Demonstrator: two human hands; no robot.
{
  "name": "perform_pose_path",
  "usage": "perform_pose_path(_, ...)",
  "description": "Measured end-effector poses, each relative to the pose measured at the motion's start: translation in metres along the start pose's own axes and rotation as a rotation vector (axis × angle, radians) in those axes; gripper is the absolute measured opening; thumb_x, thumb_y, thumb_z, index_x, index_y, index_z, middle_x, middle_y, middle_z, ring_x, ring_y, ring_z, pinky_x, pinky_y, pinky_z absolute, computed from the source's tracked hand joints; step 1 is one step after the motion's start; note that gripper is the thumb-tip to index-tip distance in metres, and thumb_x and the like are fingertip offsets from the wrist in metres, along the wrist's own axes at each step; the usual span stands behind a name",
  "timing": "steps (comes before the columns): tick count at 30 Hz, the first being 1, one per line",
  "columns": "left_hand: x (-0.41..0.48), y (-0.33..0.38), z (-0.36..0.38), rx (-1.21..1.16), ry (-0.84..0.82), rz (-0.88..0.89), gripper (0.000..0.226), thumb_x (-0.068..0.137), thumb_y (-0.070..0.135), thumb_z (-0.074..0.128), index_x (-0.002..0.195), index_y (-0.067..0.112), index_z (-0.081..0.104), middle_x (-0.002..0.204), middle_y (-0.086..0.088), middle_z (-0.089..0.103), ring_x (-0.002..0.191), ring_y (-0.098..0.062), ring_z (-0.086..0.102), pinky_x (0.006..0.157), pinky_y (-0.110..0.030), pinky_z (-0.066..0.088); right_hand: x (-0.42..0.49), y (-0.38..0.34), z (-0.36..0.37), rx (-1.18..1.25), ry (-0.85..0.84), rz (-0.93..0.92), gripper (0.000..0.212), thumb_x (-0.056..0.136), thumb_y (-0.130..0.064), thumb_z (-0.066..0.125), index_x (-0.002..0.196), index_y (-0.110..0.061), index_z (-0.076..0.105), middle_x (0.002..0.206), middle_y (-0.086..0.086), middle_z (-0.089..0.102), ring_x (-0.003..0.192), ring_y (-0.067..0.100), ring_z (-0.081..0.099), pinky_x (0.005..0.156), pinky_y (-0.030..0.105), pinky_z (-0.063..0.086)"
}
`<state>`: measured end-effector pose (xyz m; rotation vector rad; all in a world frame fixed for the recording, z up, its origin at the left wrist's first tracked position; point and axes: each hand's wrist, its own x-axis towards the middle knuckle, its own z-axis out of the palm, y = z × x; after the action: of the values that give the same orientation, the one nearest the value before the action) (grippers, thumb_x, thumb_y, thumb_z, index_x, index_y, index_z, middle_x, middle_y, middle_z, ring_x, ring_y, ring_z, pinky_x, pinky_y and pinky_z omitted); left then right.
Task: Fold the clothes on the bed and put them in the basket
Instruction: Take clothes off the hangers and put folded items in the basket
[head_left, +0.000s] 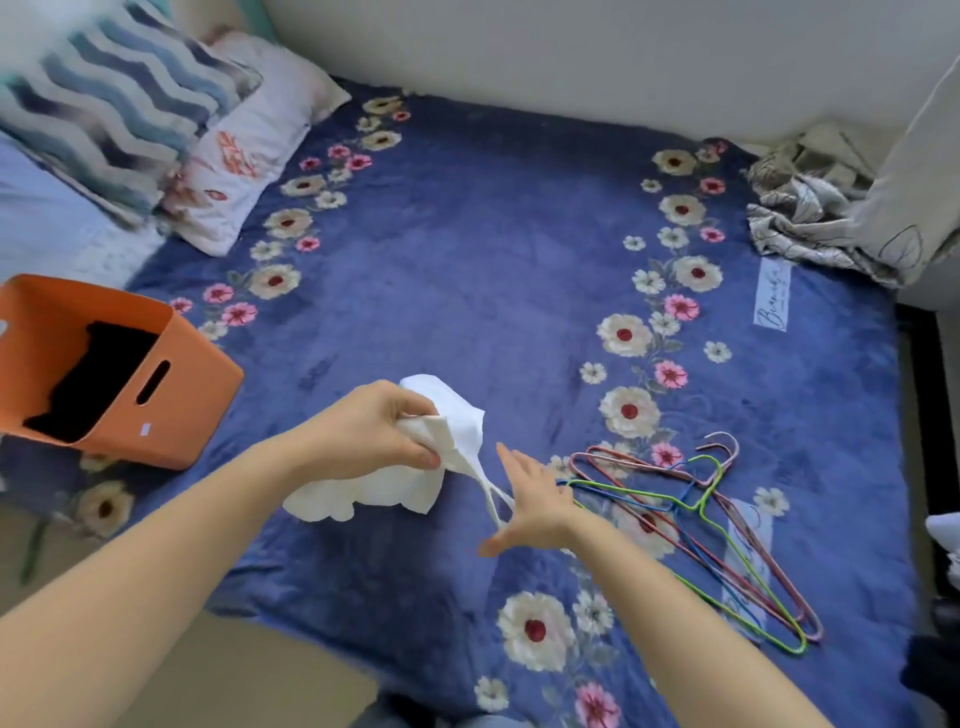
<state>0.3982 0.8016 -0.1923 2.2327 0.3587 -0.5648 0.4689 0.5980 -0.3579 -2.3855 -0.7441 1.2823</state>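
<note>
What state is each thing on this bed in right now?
White garment: unfolded, bunched, partly lifted.
Left hand: grips the white garment.
Right hand: open, beside the garment's strap.
Orange basket: holds dark clothing.
Hangers: bare, piled together.
Patterned cloth: crumpled, unfolded.

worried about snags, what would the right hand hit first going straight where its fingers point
Likely the white garment gripped by the left hand; the right hand points up-left at it, depth unclear.
</note>
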Motion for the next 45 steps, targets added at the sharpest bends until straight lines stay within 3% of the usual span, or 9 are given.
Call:
perform_pose_path(2, -0.014, 0.001, -0.016, -0.054, 0.042, 0.05, 0.009, 0.079, 0.02, 0.075, 0.079, 0.028, 0.071, 0.08, 0.001, 0.069, 0.07, -0.014, 0.063, 0.069, -0.035, 0.05, 0.002, -0.025, 0.018, 0.016, 0.173, -0.027, 0.077, 0.077, -0.042, 0.071, 0.145, -0.029, 0.038, 0.147, -0.002, 0.035, 0.139, 0.019, 0.025, 0.106, 0.047, 0.025)
perform_pose_path(4, -0.028, -0.005, -0.037, -0.056, 0.052, 0.059, 0.011, 0.079, 0.017, 0.076, 0.08, 0.027, 0.071, 0.078, 0.002, 0.07, 0.071, -0.016, 0.066, 0.067, -0.032, 0.05, 0.0, -0.042, 0.017, 0.211, 0.409, -0.062, 0.019, 0.084, -0.021, 0.058, 0.078, -0.038, 0.065, 0.091, -0.008, 0.062, 0.093, 0.02, 0.053, 0.083, 0.038, 0.035)
perform_pose_path(11, -0.053, -0.074, -0.159, 0.415, 0.031, -0.114, 0.025, 0.057, 0.031, 0.077, 0.07, 0.012, 0.066, 0.059, 0.006, 0.062, 0.06, -0.015, 0.06, 0.056, -0.032, 0.045, -0.047, -0.114, -0.092, 0.563, 0.518, -0.17, 0.027, 0.088, 0.0, 0.06, 0.071, -0.019, 0.07, 0.063, -0.004, 0.063, 0.054, 0.001, 0.053, 0.052, 0.019, 0.042)
perform_pose_path(17, -0.07, -0.091, -0.271, -0.009, 0.169, 0.122, 0.037, 0.057, 0.056, 0.084, 0.071, 0.023, 0.075, 0.068, 0.001, 0.072, 0.067, -0.012, 0.067, 0.068, -0.033, 0.049, -0.099, -0.218, -0.142, 0.625, 0.625, -0.238, 0.03, 0.087, -0.037, 0.067, 0.086, -0.008, 0.072, 0.078, 0.001, 0.071, 0.07, 0.013, 0.064, 0.066, 0.03, 0.052)
perform_pose_path(25, -0.038, -0.06, -0.321, -0.379, 0.181, 0.471, 0.018, 0.097, 0.018, 0.051, 0.099, 0.027, 0.067, 0.079, 0.016, 0.073, 0.07, 0.002, 0.067, 0.057, -0.012, 0.051, -0.143, -0.259, -0.217, -0.157, 0.67, 0.21, 0.016, 0.067, -0.013, 0.082, 0.069, -0.008, 0.067, 0.066, 0.008, 0.067, 0.06, 0.02, 0.061, 0.061, 0.034, 0.051)
perform_pose_path(30, 0.021, -0.052, -0.337, 0.142, 0.041, 0.247, 0.012, 0.073, 0.016, 0.084, 0.08, 0.016, 0.075, 0.076, -0.002, 0.074, 0.071, -0.021, 0.072, 0.066, -0.033, 0.058, -0.101, -0.213, -0.246, -0.269, 0.701, 0.468, 0.018, 0.083, -0.022, 0.068, 0.077, -0.005, 0.064, 0.078, 0.013, 0.065, 0.069, 0.026, 0.058, 0.058, 0.031, 0.043)
perform_pose_path(35, 0.105, -0.043, -0.348, 0.551, 0.564, 0.003, 0.021, 0.083, 0.032, 0.068, 0.076, 0.013, 0.065, 0.08, -0.01, 0.064, 0.076, -0.031, 0.058, 0.07, -0.037, 0.05, -0.05, -0.191, -0.258, 0.191, 0.872, 0.417, 0.022, 0.09, -0.011, 0.043, 0.091, -0.011, 0.065, 0.089, 0.011, 0.063, 0.073, 0.034, 0.068, 0.058, 0.04, 0.059)
perform_pose_path(40, 0.141, -0.007, -0.34, -0.317, 0.757, 0.099, 0.013, 0.093, 0.014, 0.042, 0.086, 0.015, 0.053, 0.083, -0.004, 0.052, 0.073, -0.026, 0.053, 0.049, -0.03, 0.054, -0.02, -0.211, -0.303, 1.177, 1.093, 0.019, 0.041, 0.089, 0.011, 0.027, 0.103, -0.01, 0.06, 0.083, 0.005, 0.048, 0.055, 0.018, 0.055, 0.058, 0.036, 0.06)
perform_pose_path(45, 0.143, 0.012, -0.334, -0.866, 0.895, 0.493, 0.02, 0.087, 0.005, 0.043, 0.078, 0.023, 0.043, 0.077, 0.005, 0.052, 0.066, -0.01, 0.051, 0.058, -0.031, 0.048, -0.021, -0.221, -0.318, 0.912, 1.548, -0.107, 0.022, 0.083, 0.001, 0.043, 0.076, -0.019, 0.048, 0.074, 0.001, 0.052, 0.066, 0.013, 0.046, 0.062, 0.031, 0.04)
